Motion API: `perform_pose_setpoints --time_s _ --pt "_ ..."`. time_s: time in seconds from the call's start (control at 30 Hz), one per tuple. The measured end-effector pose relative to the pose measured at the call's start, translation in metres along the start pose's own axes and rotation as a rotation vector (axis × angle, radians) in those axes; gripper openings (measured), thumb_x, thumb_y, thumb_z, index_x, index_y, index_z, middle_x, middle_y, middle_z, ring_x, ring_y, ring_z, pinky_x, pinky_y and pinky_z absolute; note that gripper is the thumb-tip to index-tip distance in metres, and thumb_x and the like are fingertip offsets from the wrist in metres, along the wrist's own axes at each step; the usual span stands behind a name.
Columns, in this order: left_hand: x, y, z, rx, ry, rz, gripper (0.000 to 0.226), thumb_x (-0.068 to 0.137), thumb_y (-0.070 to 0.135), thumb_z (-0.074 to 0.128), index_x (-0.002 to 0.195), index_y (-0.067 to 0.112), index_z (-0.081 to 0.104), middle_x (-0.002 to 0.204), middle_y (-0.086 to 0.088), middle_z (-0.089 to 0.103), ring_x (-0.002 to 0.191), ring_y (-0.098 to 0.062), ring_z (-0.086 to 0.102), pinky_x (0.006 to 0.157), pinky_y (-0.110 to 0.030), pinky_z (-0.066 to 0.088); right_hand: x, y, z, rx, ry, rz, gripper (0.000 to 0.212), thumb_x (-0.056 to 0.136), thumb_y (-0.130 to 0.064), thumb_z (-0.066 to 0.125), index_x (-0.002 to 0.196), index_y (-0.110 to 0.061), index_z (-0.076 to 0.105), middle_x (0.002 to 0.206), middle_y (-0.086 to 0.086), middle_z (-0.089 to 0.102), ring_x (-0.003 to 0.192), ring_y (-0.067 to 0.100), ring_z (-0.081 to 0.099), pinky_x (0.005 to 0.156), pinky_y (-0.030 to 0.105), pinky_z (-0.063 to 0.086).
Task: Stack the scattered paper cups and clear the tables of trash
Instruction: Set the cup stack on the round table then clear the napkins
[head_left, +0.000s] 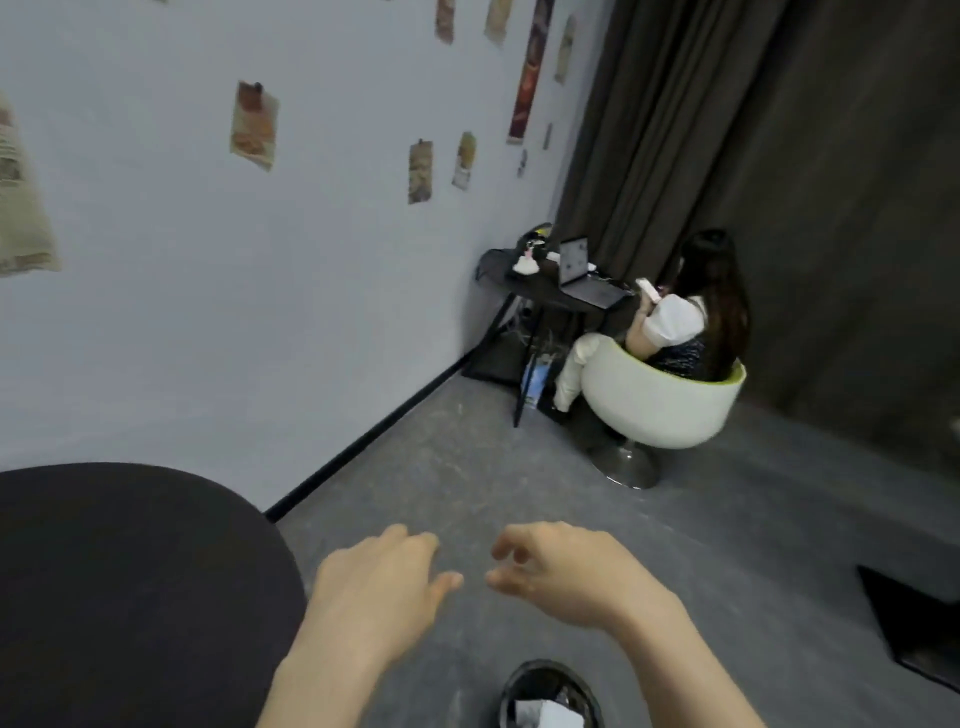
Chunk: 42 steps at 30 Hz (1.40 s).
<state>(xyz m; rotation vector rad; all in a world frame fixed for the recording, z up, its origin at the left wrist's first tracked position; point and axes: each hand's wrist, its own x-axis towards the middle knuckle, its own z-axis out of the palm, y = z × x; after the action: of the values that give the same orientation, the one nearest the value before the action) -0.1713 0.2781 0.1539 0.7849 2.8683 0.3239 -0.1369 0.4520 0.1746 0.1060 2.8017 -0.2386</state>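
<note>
My left hand (376, 584) and my right hand (561, 571) hang side by side over the grey floor, palms down, fingers loosely curled, holding nothing. Below them at the frame's bottom edge stands a round black trash bin (524, 680) with crumpled white paper (545, 714) inside. A round dark table (130, 571) fills the lower left, and its visible top is bare. No paper cups show on it.
At the far corner a person (685, 322) sits in a white swivel chair (660, 405) at a small black table (550, 291) with an open laptop (584, 275). A dark curtain hangs at the right. A black shape (914, 623) lies at the lower right.
</note>
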Motion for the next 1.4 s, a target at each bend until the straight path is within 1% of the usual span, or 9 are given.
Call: perform_pose_setpoints --time_s 0.2,0.33,0.57,0.77,0.93,1.07,1.17,1.27,1.4 --pt "0.004 0.198 0.057 -0.004 -0.110 0.317 0.045 0.095 0.059 0.036 0.130 0.034 0.047 0.131 0.007 0.050 0.124 -0.015 0.049 0.093 -0.030 0.040 -0.145 0.172 0.023 0.087 0.013 0.340 0.046 0.090 -0.058 0.047 0.130 -0.035 0.049 0.136 -0.005 0.054 0.125 0.017 0.049 0.092 0.031 0.037" --pt "-0.008 0.318 0.090 0.013 -0.195 0.509 0.045 0.095 0.059 0.036 0.132 0.036 0.045 0.135 0.007 0.049 0.126 -0.015 0.048 0.095 -0.031 0.039 -0.242 0.265 0.040 0.157 0.000 0.539 0.050 0.089 -0.061 0.048 0.133 -0.036 0.047 0.137 -0.005 0.053 0.125 0.016 0.050 0.092 0.032 0.037" --pt "0.010 0.450 0.131 0.136 -0.281 0.719 0.048 0.094 0.061 0.035 0.135 0.037 0.042 0.139 0.007 0.047 0.129 -0.015 0.046 0.098 -0.030 0.038 -0.344 0.382 0.055 0.297 0.051 0.797 0.051 0.091 -0.060 0.045 0.134 -0.034 0.046 0.134 -0.006 0.055 0.123 0.014 0.051 0.095 0.031 0.039" --pt "0.084 0.530 0.154 0.213 -0.307 0.747 0.050 0.094 0.062 0.034 0.137 0.037 0.041 0.140 0.008 0.047 0.129 -0.014 0.046 0.098 -0.031 0.039 -0.354 0.483 0.050 0.411 0.059 0.908 0.051 0.090 -0.061 0.046 0.135 -0.036 0.046 0.135 -0.008 0.054 0.123 0.012 0.051 0.096 0.030 0.038" --pt "0.174 0.607 0.165 0.231 -0.335 0.788 0.051 0.094 0.062 0.035 0.138 0.036 0.040 0.142 0.007 0.045 0.130 -0.015 0.045 0.099 -0.032 0.038 -0.325 0.581 0.022 0.476 0.072 0.943 0.052 0.089 -0.062 0.048 0.135 -0.038 0.045 0.135 -0.009 0.053 0.123 0.012 0.050 0.098 0.030 0.038" --pt "0.242 0.670 0.179 0.270 -0.356 0.817 0.051 0.094 0.062 0.036 0.138 0.036 0.041 0.142 0.007 0.046 0.130 -0.015 0.045 0.098 -0.032 0.038 -0.298 0.661 0.004 0.516 0.095 0.988 0.054 0.088 -0.063 0.048 0.136 -0.039 0.043 0.137 -0.010 0.052 0.124 0.011 0.050 0.095 0.029 0.037" --pt "0.287 0.723 0.193 0.313 -0.406 0.844 0.051 0.094 0.061 0.036 0.137 0.035 0.042 0.141 0.006 0.046 0.130 -0.016 0.045 0.099 -0.033 0.039 -0.293 0.718 -0.001 0.552 0.122 1.045 0.054 0.088 -0.064 0.047 0.136 -0.039 0.042 0.137 -0.011 0.051 0.124 0.011 0.050 0.094 0.030 0.038" --pt "0.327 0.781 0.209 0.322 -0.426 0.899 0.051 0.094 0.062 0.036 0.138 0.036 0.041 0.143 0.007 0.046 0.131 -0.015 0.044 0.100 -0.032 0.039 -0.298 0.775 0.002 0.587 0.092 1.092 0.056 0.088 -0.063 0.048 0.137 -0.038 0.042 0.138 -0.010 0.051 0.124 0.011 0.050 0.092 0.029 0.038" --pt "0.374 0.862 0.234 0.373 -0.452 0.952 0.052 0.094 0.061 0.037 0.139 0.034 0.041 0.143 0.006 0.045 0.131 -0.015 0.043 0.098 -0.032 0.038 -0.308 0.862 0.003 0.609 0.060 1.161 0.059 0.088 -0.063 0.049 0.139 -0.036 0.041 0.138 -0.008 0.050 0.124 0.013 0.050 0.099 0.031 0.039"
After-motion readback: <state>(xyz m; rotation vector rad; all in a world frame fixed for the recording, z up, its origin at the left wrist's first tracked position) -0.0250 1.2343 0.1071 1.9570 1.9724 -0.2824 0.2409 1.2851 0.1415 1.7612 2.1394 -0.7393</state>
